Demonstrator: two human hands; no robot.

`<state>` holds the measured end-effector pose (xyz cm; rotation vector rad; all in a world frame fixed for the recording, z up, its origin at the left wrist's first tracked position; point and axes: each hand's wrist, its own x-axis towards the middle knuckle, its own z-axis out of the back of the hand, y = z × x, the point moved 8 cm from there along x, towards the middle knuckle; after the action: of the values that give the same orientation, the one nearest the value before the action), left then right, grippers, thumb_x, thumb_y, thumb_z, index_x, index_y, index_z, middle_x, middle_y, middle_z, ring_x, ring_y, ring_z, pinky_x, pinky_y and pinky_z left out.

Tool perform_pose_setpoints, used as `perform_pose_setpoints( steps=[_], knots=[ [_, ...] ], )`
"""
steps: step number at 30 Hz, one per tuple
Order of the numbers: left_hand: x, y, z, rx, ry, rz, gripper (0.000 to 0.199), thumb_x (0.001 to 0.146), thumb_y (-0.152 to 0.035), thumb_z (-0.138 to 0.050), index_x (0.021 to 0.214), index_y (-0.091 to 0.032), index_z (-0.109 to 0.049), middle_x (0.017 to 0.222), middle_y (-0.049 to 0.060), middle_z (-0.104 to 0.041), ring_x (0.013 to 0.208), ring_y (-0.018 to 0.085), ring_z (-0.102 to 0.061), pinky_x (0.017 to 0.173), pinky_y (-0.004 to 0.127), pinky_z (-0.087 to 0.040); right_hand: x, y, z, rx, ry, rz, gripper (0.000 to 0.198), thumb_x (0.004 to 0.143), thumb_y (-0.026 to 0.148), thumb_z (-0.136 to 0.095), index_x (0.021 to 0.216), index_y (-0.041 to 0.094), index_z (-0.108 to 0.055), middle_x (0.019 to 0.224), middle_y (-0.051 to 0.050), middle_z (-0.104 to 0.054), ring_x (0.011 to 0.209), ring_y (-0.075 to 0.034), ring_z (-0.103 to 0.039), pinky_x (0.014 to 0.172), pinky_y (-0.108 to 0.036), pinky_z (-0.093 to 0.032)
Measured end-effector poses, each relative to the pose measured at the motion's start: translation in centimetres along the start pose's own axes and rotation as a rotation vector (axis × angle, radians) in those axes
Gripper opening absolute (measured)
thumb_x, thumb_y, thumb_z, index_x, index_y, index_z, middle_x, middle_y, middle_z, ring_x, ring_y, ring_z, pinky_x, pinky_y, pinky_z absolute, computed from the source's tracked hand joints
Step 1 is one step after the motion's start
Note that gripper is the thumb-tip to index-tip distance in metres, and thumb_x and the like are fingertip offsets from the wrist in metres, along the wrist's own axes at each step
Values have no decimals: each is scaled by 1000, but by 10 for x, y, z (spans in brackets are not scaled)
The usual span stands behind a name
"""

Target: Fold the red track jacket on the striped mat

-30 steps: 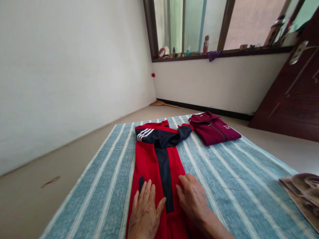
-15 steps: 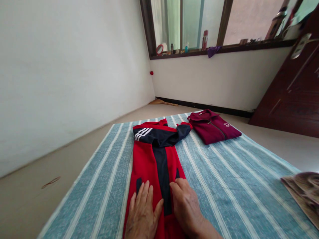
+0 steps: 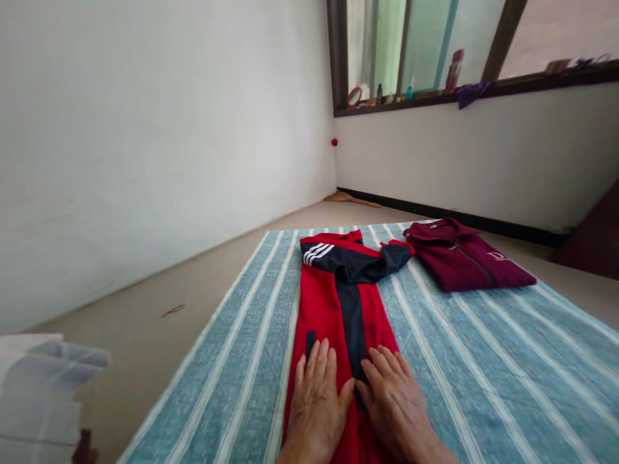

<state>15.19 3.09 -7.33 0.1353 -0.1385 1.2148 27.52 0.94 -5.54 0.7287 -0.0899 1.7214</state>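
A red and navy jacket point(image 3: 320, 296) with three white stripes on its shoulder lies lengthwise on the striped blue sheet point(image 3: 256, 309), its sides folded in to a narrow strip. My left hand point(image 3: 319, 396) rests flat on its lower left part, beside a dark pocket trim. On the lower right part lies my right hand point(image 3: 394, 396), palm down with fingers stretched out. The two thumbs nearly meet over the navy middle band. The jacket's near end is partly hidden under my hands and wrists.
A folded maroon zip-neck top point(image 3: 464, 261) lies at the far right of the sheet. White fabric point(image 3: 43, 393) shows at the lower left. A broom point(image 3: 355, 198) lies on the floor by the corner. Bottles and a round mirror point(image 3: 354, 97) stand on the windowsill.
My right hand has gone from curled fingers to lying flat on the jacket. The view has swung left, bringing white fabric into sight and losing the brown item at the right.
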Motion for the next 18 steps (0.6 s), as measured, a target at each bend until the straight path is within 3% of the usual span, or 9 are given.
perform_pose_setpoints(
  steps=[6,9,14,18],
  knots=[
    [-1,0,-5,-111,205,100,52,92,-35,-36,139,-12,-44,149,12,-33,139,29,-28,112,53,-28,5,14,4,69,-54,31,21,82,16,-50,96,21,-65,112,-11,-67,110,-31,-58,95,-49,-45],
    [-2,5,-6,-151,265,187,52,91,-23,-32,142,-15,-38,152,8,-28,141,25,-24,114,48,-24,24,34,0,210,25,133,24,87,16,-45,100,21,-65,111,-9,-67,105,-24,-62,92,-39,-49],
    [0,10,-12,-200,196,216,56,88,-22,-38,144,-17,-35,151,9,-32,139,27,-28,113,50,-26,58,56,-14,402,240,209,26,90,18,-43,95,20,-68,107,-9,-68,104,-23,-62,94,-36,-50],
    [3,9,-13,-236,112,154,56,87,-32,-47,142,-25,-40,145,10,-43,133,33,-39,109,56,-31,75,60,-29,433,378,264,32,91,24,-45,117,21,-64,130,-7,-59,124,-22,-50,106,-36,-41]
  ],
)
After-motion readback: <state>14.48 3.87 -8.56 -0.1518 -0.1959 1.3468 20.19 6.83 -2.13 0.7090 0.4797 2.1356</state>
